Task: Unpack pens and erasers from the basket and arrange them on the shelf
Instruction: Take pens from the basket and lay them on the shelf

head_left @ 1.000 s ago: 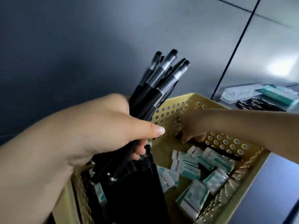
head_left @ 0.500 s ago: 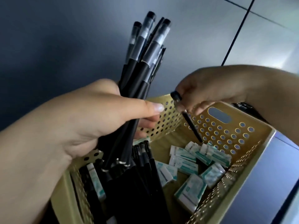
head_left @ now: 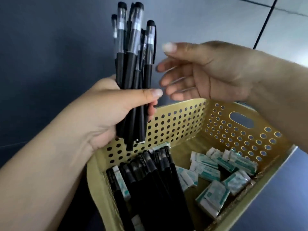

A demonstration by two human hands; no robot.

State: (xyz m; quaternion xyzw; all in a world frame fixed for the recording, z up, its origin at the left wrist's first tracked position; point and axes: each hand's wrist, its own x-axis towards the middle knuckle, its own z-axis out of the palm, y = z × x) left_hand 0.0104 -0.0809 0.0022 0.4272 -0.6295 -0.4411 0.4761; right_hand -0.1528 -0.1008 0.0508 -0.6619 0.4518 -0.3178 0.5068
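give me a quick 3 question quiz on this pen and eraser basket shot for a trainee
1. True or false: the right hand is gripping a pen.
2. Which hand holds the bundle of black pens upright above the yellow basket?
A. left hand
B. right hand
C. both hands
3. Fill in: on the basket floor, the loose pens lie on the left side and the wrapped ______ lie on the right.

Key:
1. False; its fingers are spread and empty, beside the bundle.
2. A; the left hand has thumb and fingers wrapped round the barrels.
3. erasers
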